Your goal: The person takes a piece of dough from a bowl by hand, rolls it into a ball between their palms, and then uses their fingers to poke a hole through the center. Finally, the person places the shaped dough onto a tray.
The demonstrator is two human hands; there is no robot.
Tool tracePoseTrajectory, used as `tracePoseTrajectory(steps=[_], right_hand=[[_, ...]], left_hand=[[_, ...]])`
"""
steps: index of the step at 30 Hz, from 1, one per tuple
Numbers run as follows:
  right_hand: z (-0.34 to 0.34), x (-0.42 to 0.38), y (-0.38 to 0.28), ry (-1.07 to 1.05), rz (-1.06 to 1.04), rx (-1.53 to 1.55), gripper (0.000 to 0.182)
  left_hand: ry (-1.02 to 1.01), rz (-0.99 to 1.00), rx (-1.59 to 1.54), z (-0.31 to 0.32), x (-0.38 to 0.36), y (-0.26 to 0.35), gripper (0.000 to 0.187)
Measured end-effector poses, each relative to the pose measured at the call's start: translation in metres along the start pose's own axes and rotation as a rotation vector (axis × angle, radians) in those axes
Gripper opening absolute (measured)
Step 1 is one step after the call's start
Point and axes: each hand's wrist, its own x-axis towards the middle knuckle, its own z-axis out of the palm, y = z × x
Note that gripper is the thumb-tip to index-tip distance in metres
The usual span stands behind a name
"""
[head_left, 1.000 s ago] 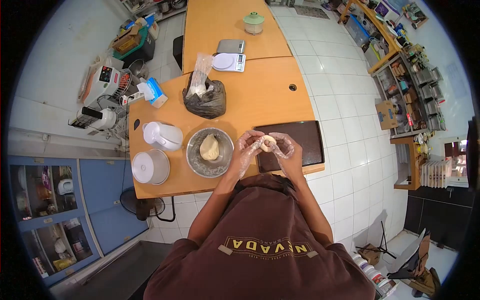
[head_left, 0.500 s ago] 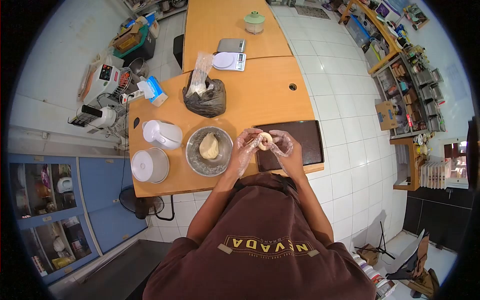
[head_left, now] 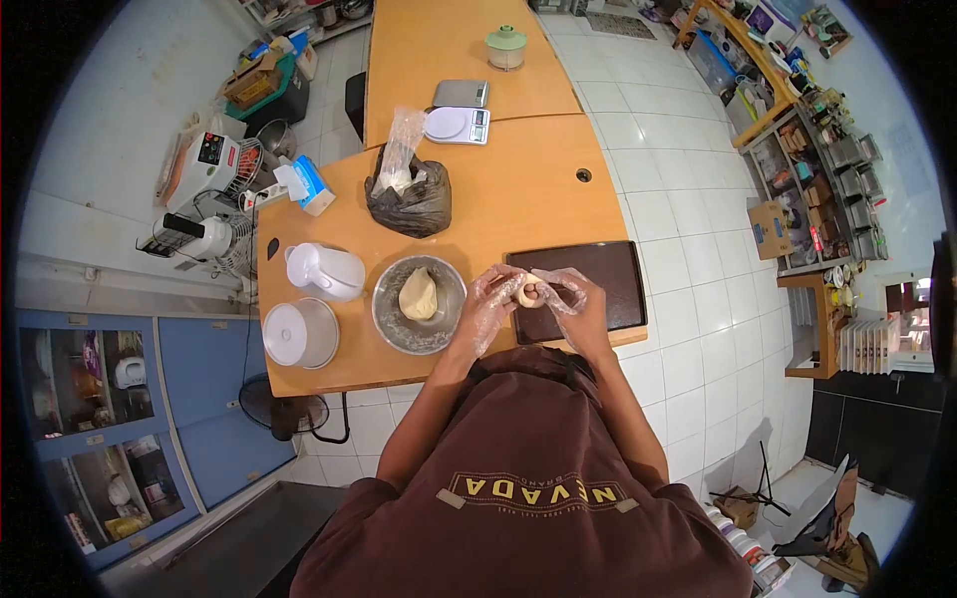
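Observation:
A small ring of pale dough (head_left: 527,301) is held up between my two hands over the left part of a dark baking tray (head_left: 608,284). My left hand (head_left: 488,302), in a clear plastic glove, grips the ring's left side. On the other side, my right hand (head_left: 570,302), gloved the same way, pinches it with bent fingers. Fingertips show through the hole. Left of my hands stands a metal mixing bowl (head_left: 391,324) with a larger lump of dough (head_left: 418,294) in it.
A white jug (head_left: 326,271) and a lidded white tub (head_left: 299,331) stand left of the bowl. Behind it sit a black plastic bag (head_left: 411,204), a white kitchen scale (head_left: 457,126) and a green-lidded container (head_left: 506,50). The table's front edge runs close to my body.
The dough ring has tilted and sits slightly lower, with fingertips now visible in its hole. Both hands keep hold of it and have shifted only a little.

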Motion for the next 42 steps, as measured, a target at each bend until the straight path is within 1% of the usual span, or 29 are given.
tracePoseTrajectory(steps=[4,6,10,15,16,18,22,24,28,31,34,37,40,42], right_hand=[[0.0,0.001,-0.009,-0.014,0.034,0.026,0.021],[0.001,0.0,-0.011,-0.059,0.052,0.075,0.02],[0.007,-0.002,-0.003,-0.05,0.081,0.16,0.024],[0.006,-0.003,-0.002,-0.102,0.121,0.191,0.032],[0.005,-0.003,-0.004,-0.084,0.128,0.21,0.033],[0.005,-0.003,-0.009,-0.048,0.141,0.248,0.034],[0.007,-0.003,-0.008,0.022,0.088,0.302,0.036],[0.009,-0.006,-0.007,0.028,0.081,0.322,0.037],[0.012,-0.006,-0.008,-0.012,0.088,0.262,0.039],[0.009,-0.004,-0.007,0.008,0.094,0.266,0.04],[0.007,-0.002,-0.008,0.045,0.081,0.256,0.04],[0.01,-0.006,-0.005,0.058,0.07,0.271,0.041],[0.009,-0.009,-0.006,0.021,0.108,0.29,0.041],[0.004,-0.01,-0.01,-0.007,0.119,0.285,0.042]], left_hand=[[0.013,-0.039,-0.056,0.004,-0.002,0.0,0.015],[0.009,-0.037,-0.04,0.004,-0.002,0.001,0.016],[-0.025,0.003,-0.012,-0.001,-0.001,0.001,0.016],[0.068,-0.039,-0.146,-0.001,-0.004,0.001,0.013],[0.083,-0.049,-0.158,0.0,-0.004,0.001,0.013],[0.052,-0.038,-0.151,-0.003,-0.005,-0.004,0.017],[-0.038,0.016,-0.119,-0.005,-0.008,-0.005,0.022],[-0.016,0.01,-0.091,-0.003,-0.006,-0.003,0.023],[-0.004,0.019,-0.085,-0.005,-0.004,-0.004,0.025],[0.028,-0.011,-0.154,-0.008,-0.006,-0.007,0.026],[0.004,-0.011,-0.226,-0.001,-0.01,-0.01,0.023],[-0.012,-0.014,-0.067,0.003,-0.011,-0.01,0.022],[-0.002,0.021,-0.012,0.0,-0.009,-0.01,0.021],[-0.013,0.053,-0.053,0.0,-0.01,-0.009,0.022]])
